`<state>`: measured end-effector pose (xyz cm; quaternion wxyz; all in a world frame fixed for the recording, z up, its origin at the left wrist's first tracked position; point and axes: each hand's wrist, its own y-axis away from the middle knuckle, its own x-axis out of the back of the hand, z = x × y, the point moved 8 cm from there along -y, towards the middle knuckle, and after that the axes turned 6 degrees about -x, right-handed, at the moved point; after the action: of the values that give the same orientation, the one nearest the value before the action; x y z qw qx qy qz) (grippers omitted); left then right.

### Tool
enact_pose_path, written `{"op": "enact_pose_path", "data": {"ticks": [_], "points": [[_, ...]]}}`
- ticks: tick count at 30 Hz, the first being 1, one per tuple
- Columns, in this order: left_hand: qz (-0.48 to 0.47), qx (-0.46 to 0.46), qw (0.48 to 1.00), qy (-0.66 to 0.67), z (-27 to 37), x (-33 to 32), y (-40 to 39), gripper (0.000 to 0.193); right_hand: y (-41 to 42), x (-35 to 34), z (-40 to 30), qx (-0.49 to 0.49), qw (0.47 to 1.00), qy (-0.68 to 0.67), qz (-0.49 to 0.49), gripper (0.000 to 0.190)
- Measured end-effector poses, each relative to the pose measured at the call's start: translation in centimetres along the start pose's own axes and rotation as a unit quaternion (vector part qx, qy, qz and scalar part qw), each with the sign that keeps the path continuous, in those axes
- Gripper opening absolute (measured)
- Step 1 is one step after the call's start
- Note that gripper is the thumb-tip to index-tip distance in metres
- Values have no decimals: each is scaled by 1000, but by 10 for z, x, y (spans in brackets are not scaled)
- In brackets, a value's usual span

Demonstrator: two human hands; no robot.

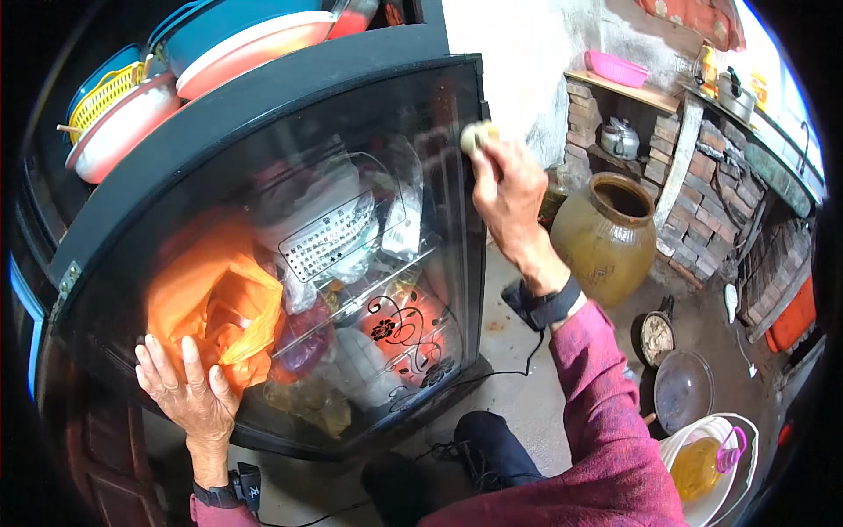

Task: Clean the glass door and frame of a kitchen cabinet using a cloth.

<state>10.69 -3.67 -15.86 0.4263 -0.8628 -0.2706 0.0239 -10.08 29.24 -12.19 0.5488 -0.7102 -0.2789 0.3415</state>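
Note:
My right hand (510, 191) pinches a small pale wad (477, 136), perhaps a cloth or sponge, at the upper right edge of a black-framed cabinet's glass door (395, 112). With fingers spread and its back towards me, my left hand (191, 388) lies over the lower left of an orange plastic bag (247, 303). I cannot tell whether that bag is behind the glass or in front of it. Through the door show clear plastic bags (329, 224), a white packet (403, 224) and a wire shelf. The glass bears printed writing and a black floral pattern (408, 329).
Basins (257, 53) and a yellow basket (105, 99) stand on the cabinet top. To the right are a large glazed jar (602, 244), a pan (657, 339), a round lid (683, 388) and a white bucket (698, 468) holding yellowish liquid. A black cable (507, 373) hangs from my right wrist.

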Motion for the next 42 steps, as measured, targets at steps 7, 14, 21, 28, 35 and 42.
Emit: {"op": "enact_pose_path", "data": {"ticks": [7,14,21,28,35,42], "points": [[1,9,1000,7,-1,-3,1,46,-25,-36,-95,118,987,-104,-18,13],[0,7,1000,5,-4,4,1,46,-40,-8,-20,-64,995,62,50,8],[11,-9,1000,4,2,-3,-2,45,-28,-25,-65,120,991,-53,21,16],[56,-32,998,-27,3,5,-8,45,157,25,28,-124,990,-3,-68,13],[92,-65,993,-15,8,-5,-10,48,507,82,108,-651,749,-13,-122,10],[88,-90,992,1,2,-3,-10,49,526,86,132,-746,659,-43,-82,6]]}}
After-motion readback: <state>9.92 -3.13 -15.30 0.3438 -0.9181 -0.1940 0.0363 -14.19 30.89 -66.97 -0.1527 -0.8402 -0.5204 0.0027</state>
